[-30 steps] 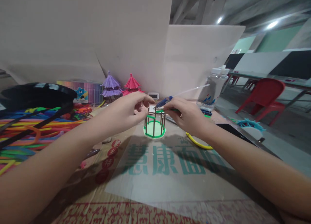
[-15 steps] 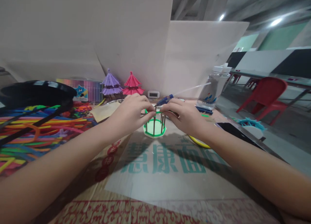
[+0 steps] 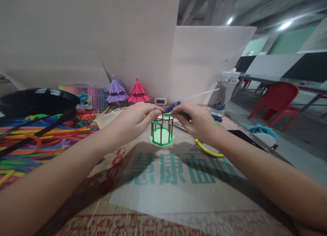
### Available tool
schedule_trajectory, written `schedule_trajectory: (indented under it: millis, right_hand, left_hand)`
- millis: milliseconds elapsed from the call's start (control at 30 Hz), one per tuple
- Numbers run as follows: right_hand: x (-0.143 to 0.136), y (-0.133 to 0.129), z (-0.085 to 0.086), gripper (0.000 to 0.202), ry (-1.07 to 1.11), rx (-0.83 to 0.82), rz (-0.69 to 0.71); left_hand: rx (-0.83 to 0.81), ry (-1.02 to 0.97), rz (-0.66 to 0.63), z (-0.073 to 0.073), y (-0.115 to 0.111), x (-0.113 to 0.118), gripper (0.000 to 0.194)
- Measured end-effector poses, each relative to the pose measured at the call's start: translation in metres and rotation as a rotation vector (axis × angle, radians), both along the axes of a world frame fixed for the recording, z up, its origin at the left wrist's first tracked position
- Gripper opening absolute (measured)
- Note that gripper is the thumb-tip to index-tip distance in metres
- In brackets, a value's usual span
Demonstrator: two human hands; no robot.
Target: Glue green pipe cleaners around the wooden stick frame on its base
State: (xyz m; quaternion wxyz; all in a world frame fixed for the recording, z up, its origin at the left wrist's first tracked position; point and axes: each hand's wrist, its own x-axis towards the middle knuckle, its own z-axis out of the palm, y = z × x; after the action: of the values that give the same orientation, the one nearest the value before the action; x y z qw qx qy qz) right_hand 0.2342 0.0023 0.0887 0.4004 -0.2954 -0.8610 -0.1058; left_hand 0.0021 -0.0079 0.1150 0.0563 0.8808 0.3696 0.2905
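A small round frame of thin brown posts (image 3: 161,135) rises from a pale base (image 3: 162,137) edged in green pipe cleaner. Short green pieces run along parts of its top. My left hand (image 3: 136,121) is at the frame's upper left, thumb and forefinger pinched close together; whatever lies between them is hidden. On the upper right, the fingertips of my right hand (image 3: 195,121) close at the end of a short green pipe cleaner piece (image 3: 168,115) on the top rim. A yellow pipe cleaner (image 3: 208,150) lies curved below my right wrist.
Many coloured pipe cleaners (image 3: 46,140) cover the left side beside a black round object (image 3: 38,101). Purple (image 3: 116,89) and red (image 3: 138,90) pleated towers stand behind. A glue gun (image 3: 172,106), a small digital clock (image 3: 160,101), a bottle (image 3: 223,91) and a phone (image 3: 245,139) surround the frame.
The view has shifted slightly. My fingers have moved a little on the frame's top, and the green pieces on its upper rim now show more clearly. The frame stays upright in place.
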Motion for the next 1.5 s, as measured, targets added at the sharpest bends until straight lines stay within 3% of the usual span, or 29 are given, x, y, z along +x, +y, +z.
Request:
schedule_trajectory:
  millis: [367, 500, 667, 900, 1033, 1133, 1200, 1333, 1500]
  right_hand:
    - [0.005, -0.002, 0.005, 0.009, -0.008, 0.041, -0.057]
    - [0.008, -0.001, 0.004, 0.009, -0.010, 0.044, -0.052]
    - [0.013, -0.003, 0.010, 0.010, 0.002, 0.053, -0.066]
    - [0.021, -0.004, 0.020, 0.012, 0.020, 0.086, -0.094]
    - [0.017, -0.003, 0.015, 0.011, 0.020, 0.064, -0.077]
    - [0.012, -0.002, 0.009, 0.010, -0.005, 0.049, -0.057]
    - [0.009, -0.001, 0.005, 0.009, -0.020, 0.038, -0.049]
    - [0.006, 0.002, 0.000, 0.015, -0.035, -0.030, -0.003]
    - [0.002, 0.007, -0.008, 0.016, -0.039, -0.045, 0.080]
  left_hand:
    - [-0.263, -0.183, -0.125, -0.001, -0.010, -0.004, 0.032]
    - [-0.225, -0.156, -0.092, 0.002, -0.017, -0.002, 0.036]
    - [-0.215, -0.016, -0.054, 0.016, -0.019, -0.007, 0.039]
    - [-0.348, -0.024, -0.186, 0.022, -0.031, -0.016, 0.017]
    - [-0.314, 0.133, -0.314, 0.027, -0.046, -0.011, 0.009]
    - [-0.265, 0.279, -0.433, 0.026, -0.046, -0.005, 0.030]
    - [-0.178, 0.270, -0.350, 0.021, -0.038, -0.005, 0.031]
    - [-0.033, 0.140, -0.069, 0.007, -0.010, -0.011, 0.027]
    - [0.144, 0.102, -0.005, -0.002, 0.014, -0.014, 0.031]
